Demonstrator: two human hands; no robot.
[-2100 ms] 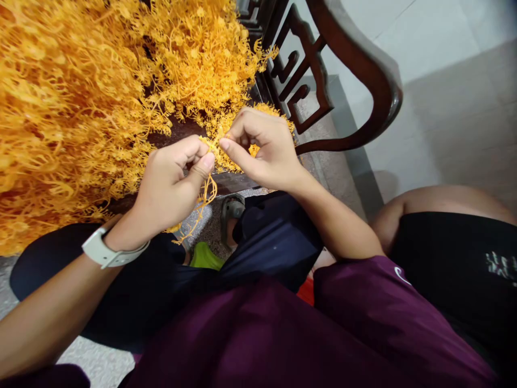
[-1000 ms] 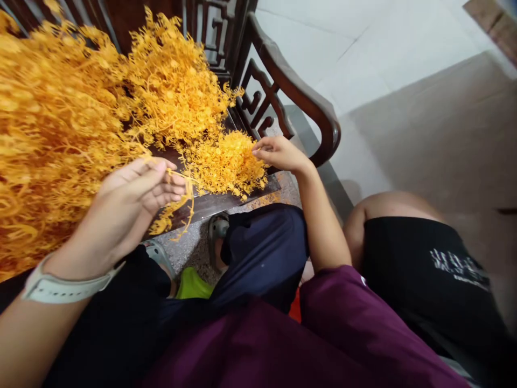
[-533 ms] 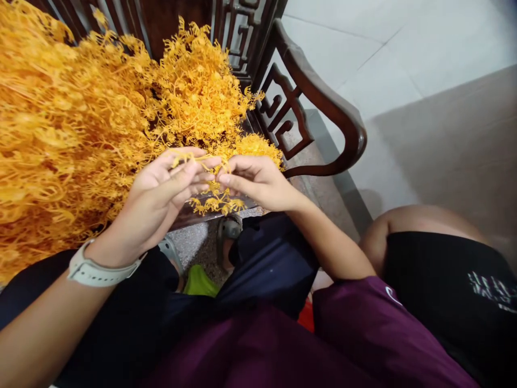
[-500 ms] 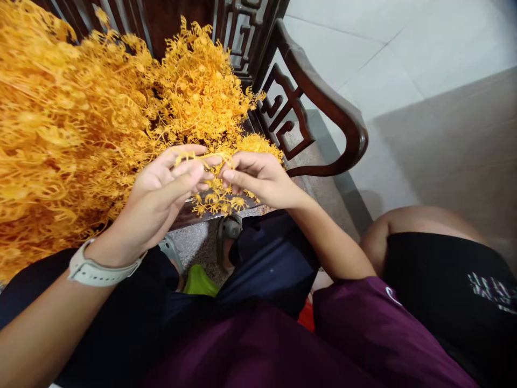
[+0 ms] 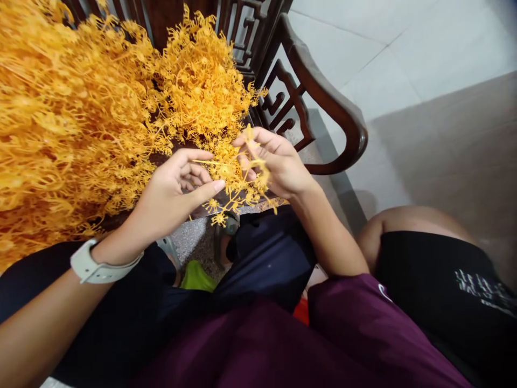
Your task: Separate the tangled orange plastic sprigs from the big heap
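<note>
Pile (image 5: pixel 81 124) at left; your left hand (image 5: pixel 167 188) gapes, thumb well off the fingers, thin stem (image 5: pixel 203 161) by the index; sprig (image 5: pixel 235 205) hangs between your hands; your right hand (image 5: pixel 285 167) curls loosely, apparently holding it; I'd pinch firmer, clear of the tips; white mark (image 5: pixel 383 292) on your sleeve (image 5: pixel 347 304), no brand legible; lettering (image 5: pixel 480 288) on neighbour's shorts (image 5: pixel 420 269) too blurred to read.

Dark wooden bench (image 5: pixel 163 21), curved armrest (image 5: pixel 331 97), speckled grey floor (image 5: pixel 189 236)
</note>
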